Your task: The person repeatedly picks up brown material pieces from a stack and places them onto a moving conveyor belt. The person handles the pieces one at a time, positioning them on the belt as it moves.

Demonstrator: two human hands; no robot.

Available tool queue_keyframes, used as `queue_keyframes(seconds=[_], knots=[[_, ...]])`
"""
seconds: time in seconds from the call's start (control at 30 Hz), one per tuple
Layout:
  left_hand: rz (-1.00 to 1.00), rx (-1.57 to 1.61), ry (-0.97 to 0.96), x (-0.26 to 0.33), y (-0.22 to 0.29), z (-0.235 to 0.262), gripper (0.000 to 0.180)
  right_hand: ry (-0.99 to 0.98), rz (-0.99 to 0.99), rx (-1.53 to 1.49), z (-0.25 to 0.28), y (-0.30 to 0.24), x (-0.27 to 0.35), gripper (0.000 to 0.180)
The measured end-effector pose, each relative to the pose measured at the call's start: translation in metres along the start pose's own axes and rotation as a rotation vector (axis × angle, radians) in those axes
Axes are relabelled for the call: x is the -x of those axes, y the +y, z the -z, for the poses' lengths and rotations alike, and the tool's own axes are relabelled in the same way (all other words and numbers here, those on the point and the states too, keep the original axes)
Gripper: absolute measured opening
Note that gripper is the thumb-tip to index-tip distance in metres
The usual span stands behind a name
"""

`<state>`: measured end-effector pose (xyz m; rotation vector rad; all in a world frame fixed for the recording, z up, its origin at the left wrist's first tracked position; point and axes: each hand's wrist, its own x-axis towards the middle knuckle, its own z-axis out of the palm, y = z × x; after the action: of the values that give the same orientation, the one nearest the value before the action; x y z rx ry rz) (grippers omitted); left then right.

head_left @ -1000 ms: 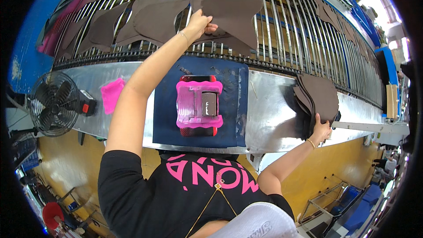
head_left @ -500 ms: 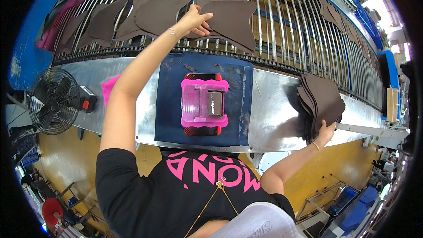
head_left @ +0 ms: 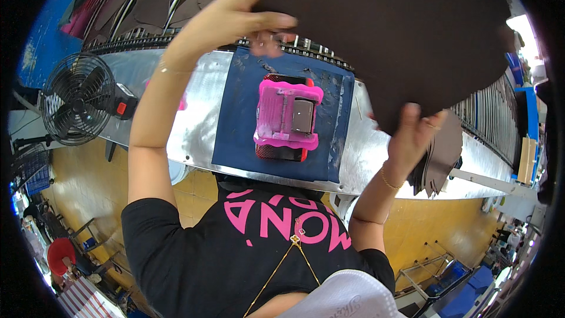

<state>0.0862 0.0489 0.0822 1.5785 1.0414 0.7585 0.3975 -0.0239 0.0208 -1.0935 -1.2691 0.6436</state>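
Brown sheet hangs above the right side of the metal table, the half-curled left hand gripping its left edge, the right hand pinching its lower corner, probably keeping it spread.

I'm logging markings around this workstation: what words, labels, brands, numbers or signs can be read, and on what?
Black shirt: large pink lettering, legible in part; wording withheld.
White fabric piece at the lower edge: faint grey script, cut off; wording withheld.
Black block beside the fan: pale label, too small to read.
Large dark brown sheet: no marking visible.
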Motion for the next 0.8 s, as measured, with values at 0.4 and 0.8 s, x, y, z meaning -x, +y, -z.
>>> queue_keyframes(seconds=[0.4,0.8], knots=[[0.015,-0.283,0.459,0.137,-0.019,0.054,0.015,-0.659,0.285,0.289,-0.069,0.001,0.016,0.01],[0.007,-0.469,0.046,0.071,-0.041,-0.029,0.007,-0.51,0.036,0.618,0.052,0.047,0.04,0.011]])
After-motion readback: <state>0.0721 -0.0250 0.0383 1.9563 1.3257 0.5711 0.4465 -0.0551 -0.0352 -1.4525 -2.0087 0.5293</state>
